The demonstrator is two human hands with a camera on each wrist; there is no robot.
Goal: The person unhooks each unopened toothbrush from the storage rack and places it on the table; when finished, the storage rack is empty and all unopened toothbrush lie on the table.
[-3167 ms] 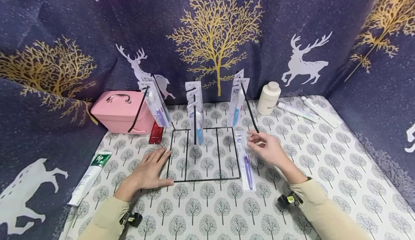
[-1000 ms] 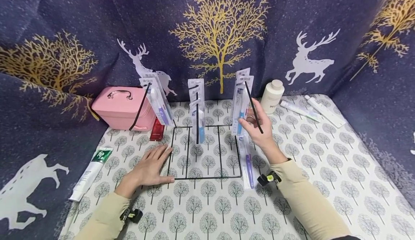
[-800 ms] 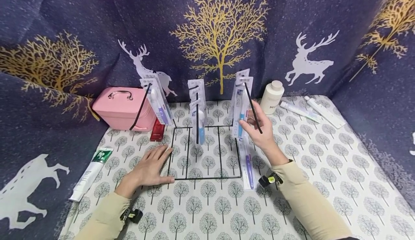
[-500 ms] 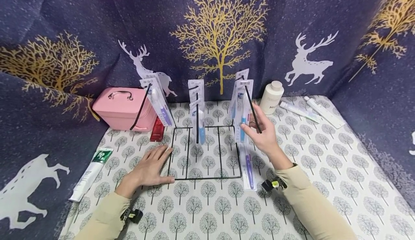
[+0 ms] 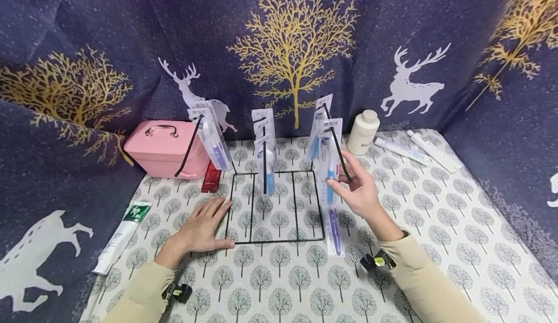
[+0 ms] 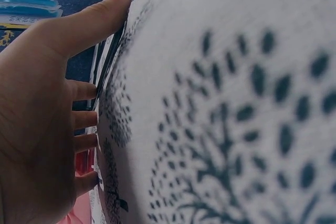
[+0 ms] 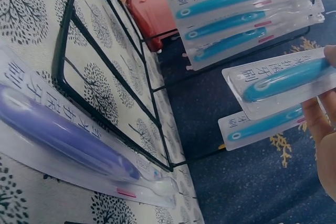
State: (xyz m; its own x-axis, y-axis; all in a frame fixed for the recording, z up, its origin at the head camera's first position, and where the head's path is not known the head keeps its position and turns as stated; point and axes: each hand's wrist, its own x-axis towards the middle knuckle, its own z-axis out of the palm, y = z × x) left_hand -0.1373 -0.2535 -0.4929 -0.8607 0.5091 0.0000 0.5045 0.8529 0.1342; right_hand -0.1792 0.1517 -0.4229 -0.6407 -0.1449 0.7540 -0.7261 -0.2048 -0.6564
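My right hand (image 5: 361,190) pinches a packaged blue toothbrush (image 5: 324,165) by its edge, thumb in front and fingers behind. This pack hangs upright near the front part of the black rack's right hook (image 5: 340,153). Another blue toothbrush pack (image 7: 260,128) hangs further back on that hook. My left hand (image 5: 198,231) rests on the cloth with fingers spread, thumb and fingertips right at the rack's base (image 5: 279,241). Beside the base's right edge lies a packaged purple toothbrush (image 5: 334,231), its upper end hidden behind the held pack.
Several blue toothbrush packs (image 5: 263,117) hang on the middle hook, purple ones (image 5: 215,148) on the left hook. Around the rack are a pink case (image 5: 163,153), a red packet (image 5: 211,179), a green-and-white tube (image 5: 124,238), a cream bottle (image 5: 363,131) and two pale tubes (image 5: 401,151) at right.
My right hand has gone from beside the purple pack up to the front blue toothbrush pack, gripped it and drawn it forward and down along the hook. The left hand stays put.
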